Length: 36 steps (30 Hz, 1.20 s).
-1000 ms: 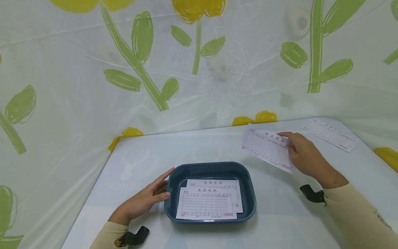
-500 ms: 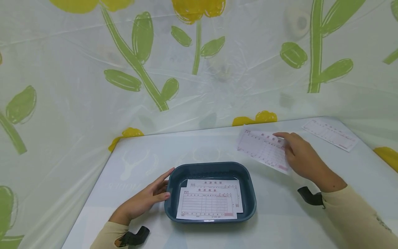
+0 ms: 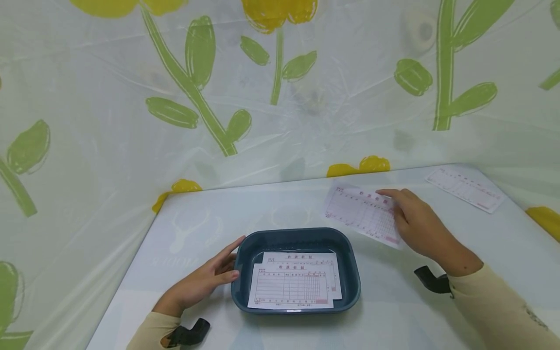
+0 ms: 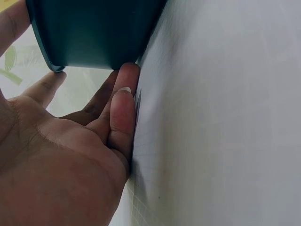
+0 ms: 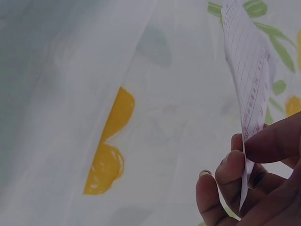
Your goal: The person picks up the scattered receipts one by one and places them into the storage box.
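A dark teal tray sits on the pale table and holds two printed receipt slips. My left hand lies with straight fingers against the tray's left wall; in the left wrist view the fingers touch the tray's side. My right hand pinches a pink-lined receipt slip and holds it just above the table, behind and to the right of the tray. In the right wrist view the thumb and fingers clamp that slip edge-on.
Another receipt slip lies at the table's far right corner. A plastic sheet with yellow flowers and green stems hangs close behind and around the table. The table's left edge runs diagonally past my left arm.
My right hand has carried the pinched slip leftward, toward the tray. The left hand and the tray have not moved.
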{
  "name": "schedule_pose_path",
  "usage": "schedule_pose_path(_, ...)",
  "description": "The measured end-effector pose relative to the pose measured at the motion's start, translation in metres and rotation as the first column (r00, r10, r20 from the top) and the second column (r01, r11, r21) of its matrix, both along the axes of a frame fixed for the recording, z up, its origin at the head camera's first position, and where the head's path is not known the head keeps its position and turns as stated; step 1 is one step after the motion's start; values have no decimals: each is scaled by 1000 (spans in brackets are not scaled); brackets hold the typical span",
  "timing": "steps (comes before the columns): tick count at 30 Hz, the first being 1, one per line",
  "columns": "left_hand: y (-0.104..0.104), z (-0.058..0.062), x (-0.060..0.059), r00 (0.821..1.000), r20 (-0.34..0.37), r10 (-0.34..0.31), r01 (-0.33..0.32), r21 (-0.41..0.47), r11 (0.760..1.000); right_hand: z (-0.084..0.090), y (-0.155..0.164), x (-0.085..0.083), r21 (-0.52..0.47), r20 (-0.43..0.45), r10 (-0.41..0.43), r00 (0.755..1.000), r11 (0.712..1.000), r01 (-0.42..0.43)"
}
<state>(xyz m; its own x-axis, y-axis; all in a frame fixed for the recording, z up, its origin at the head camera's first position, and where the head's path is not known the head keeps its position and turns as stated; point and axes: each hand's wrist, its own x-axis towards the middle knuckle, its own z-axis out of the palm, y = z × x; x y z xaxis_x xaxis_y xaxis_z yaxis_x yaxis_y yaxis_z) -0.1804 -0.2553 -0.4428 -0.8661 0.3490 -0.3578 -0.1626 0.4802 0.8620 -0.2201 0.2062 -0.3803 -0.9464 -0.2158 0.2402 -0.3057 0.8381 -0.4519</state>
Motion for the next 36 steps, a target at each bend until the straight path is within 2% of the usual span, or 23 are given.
schedule_pose_path(7,-1,-1,0,1000,-16,-6,6,2,1000,1,-7,6,-13,-39,36,999,999,-37)
schedule_pose_path(14,-1,-1,0,1000,-16,-15,15,17,1000,-1,-17,13,8,-122,86,989,996,-85)
schedule_pose_path(19,-2,-2,0,1000,-16,-21,21,13,1000,1,-27,20,-9,-109,119,987,993,-121)
schedule_pose_path(25,-2,-4,1,999,-4,-38,38,32,999,-6,-41,24,-5,-120,181,976,983,-183)
schedule_pose_path(36,-1,-3,1,1000,-22,-4,3,-3,1000,-15,-76,24,13,-125,300,946,954,-301)
